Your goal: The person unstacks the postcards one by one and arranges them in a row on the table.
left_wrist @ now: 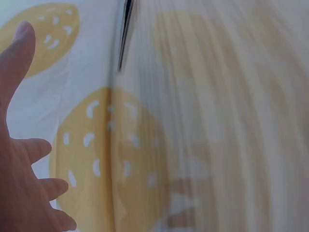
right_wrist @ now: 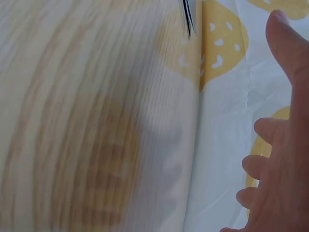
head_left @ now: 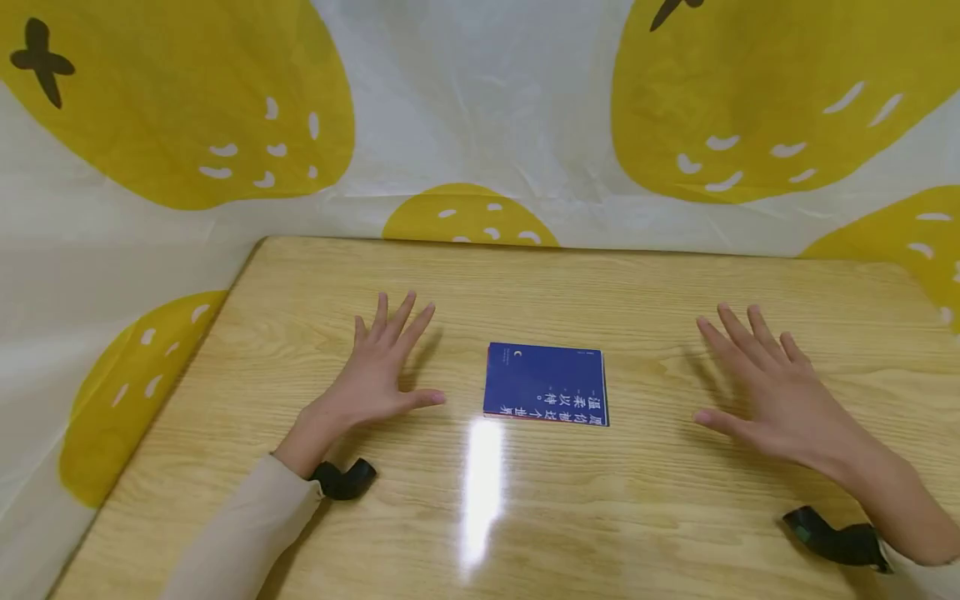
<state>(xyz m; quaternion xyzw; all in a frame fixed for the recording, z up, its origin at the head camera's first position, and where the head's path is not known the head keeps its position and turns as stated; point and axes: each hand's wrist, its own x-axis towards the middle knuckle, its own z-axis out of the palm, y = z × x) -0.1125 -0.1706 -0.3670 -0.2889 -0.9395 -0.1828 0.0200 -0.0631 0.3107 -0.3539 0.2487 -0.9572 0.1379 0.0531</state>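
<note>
A small blue booklet (head_left: pixel 545 383) with white characters and a little moon on its cover lies flat on the table, its text upside down in the head view. A thin red edge shows along its side. To its left, my left hand (head_left: pixel 378 375) is held over the table with fingers spread and thumb pointing at the booklet. My right hand (head_left: pixel 780 400) is spread the same way, farther off on the right. Both hands are empty and apart from the booklet. From the wrist views the booklet's thin edge (left_wrist: pixel 126 34) shows near the top, with spread fingers at the side.
The wood-grain table (head_left: pixel 585 517) has a glossy light reflection in front of the booklet. A white cloth (head_left: pixel 480 100) with big yellow fruit prints hangs behind the table and along its left side. Black curved wrist mounts (head_left: pixel 348 481) stick out below both hands.
</note>
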